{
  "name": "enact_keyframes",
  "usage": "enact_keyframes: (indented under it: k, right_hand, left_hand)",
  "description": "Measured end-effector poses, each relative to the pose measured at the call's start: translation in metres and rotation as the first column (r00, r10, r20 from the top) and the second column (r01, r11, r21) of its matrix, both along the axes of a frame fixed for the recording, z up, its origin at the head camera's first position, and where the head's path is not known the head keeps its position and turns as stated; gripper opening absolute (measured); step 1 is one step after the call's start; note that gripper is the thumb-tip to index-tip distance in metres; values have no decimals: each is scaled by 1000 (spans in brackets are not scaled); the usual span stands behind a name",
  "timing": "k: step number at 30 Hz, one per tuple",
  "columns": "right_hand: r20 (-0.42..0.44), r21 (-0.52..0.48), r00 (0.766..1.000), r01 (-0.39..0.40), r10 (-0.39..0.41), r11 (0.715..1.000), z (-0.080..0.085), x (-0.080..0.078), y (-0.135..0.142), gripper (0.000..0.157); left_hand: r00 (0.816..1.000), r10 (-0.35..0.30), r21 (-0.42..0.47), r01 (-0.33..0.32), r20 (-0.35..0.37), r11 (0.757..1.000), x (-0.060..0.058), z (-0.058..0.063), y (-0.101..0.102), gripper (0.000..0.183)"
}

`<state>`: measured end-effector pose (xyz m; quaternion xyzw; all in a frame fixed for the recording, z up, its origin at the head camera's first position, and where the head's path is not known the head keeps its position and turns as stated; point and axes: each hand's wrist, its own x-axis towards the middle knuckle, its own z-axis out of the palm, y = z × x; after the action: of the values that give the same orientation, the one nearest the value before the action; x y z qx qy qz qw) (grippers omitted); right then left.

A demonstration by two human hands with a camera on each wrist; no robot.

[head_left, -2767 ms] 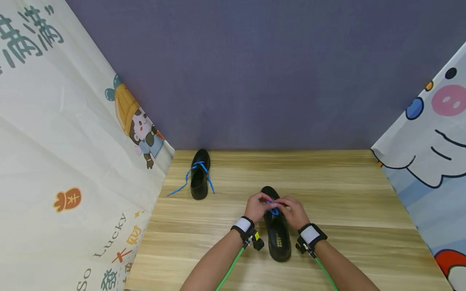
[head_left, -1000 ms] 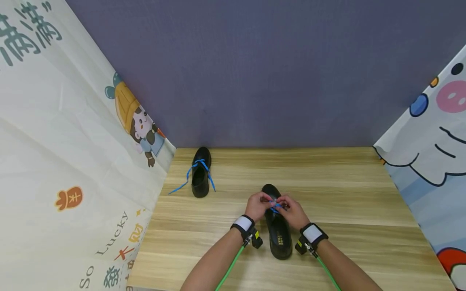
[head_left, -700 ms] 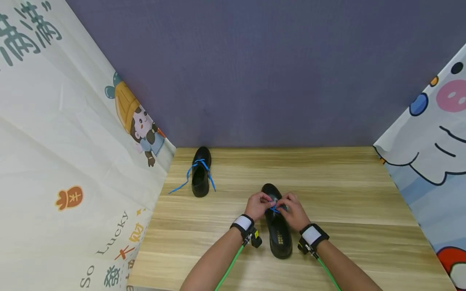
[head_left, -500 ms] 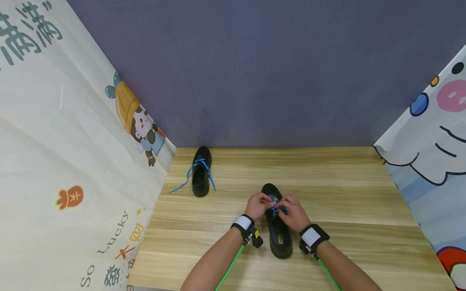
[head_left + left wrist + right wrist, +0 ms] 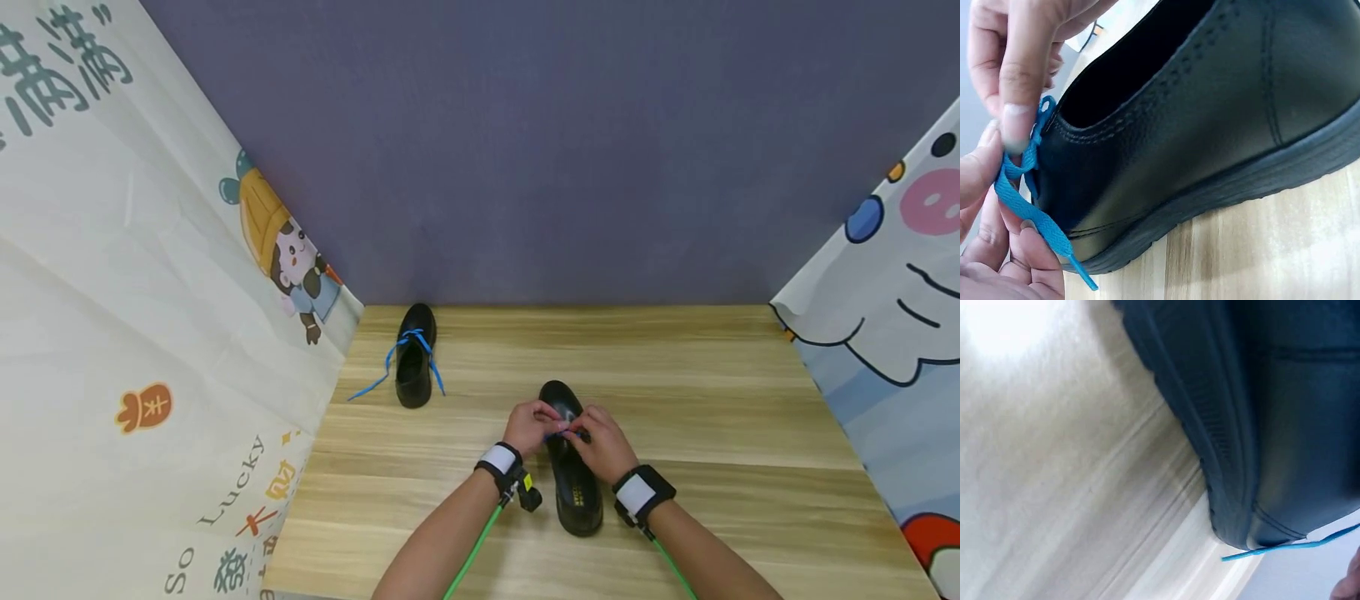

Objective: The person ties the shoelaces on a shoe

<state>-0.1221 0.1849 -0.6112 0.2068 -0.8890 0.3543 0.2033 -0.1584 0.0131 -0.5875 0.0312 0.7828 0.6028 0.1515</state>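
Observation:
In the head view, a black shoe (image 5: pixel 576 500) stands on the wooden surface with its toe pointing away. My left hand (image 5: pixel 528 427) and right hand (image 5: pixel 606 448) meet over its blue shoelace, fingertips nearly touching. The left wrist view has the shoelace (image 5: pixel 1038 219) close up: the left fingers (image 5: pixel 991 237) pinch it from below, its tip hanging free. From above, the right thumb (image 5: pixel 1019 94) presses on it at the knot. In the right wrist view a lace end (image 5: pixel 1291 547) sticks out past the shoe's toe; most of the right hand is outside that view.
A second black shoe (image 5: pixel 413 382) with loose blue laces stands at the back left of the wooden surface (image 5: pixel 675 375). A grey-blue wall (image 5: pixel 555 150) rises behind. Printed cloths hang on the left (image 5: pixel 172 283) and right (image 5: pixel 892 333). Green cables (image 5: pixel 480 542) run from both wrist straps.
The right hand's fingers have shifted slightly down and in against the left fingertips, so less blue lace shows between the hands. The left hand stays nearly in place. Neither shoe has visibly moved.

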Motion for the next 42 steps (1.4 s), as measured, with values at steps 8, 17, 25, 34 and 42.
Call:
enact_keyframes:
  k: [8,17,25,34,42]
  right_hand:
    - [16,-9,1000,-21,21,1000,-4,1,8,16]
    - [17,47,1000,-24,23,999,-7,6,12,21]
    - [8,30,999,-51,51,998,-10,12,17,13]
    - [63,-96,995,-72,78,993,-7,13,20,23]
    - [-35,-107,993,-114,111,988,-5,10,19,21]
  left_hand:
    - [990,74,127,-90,123,988,4,-1,-4,12]
    - [966,143,238,-194,216,952,6,-3,-4,10]
    - [965,205,226,-239,164,944,10,-7,-5,5]
    - [981,192,73,-192,9,979,11,-9,-8,4]
    - [981,82,-98,-101,-178,990,10,-7,-12,7]
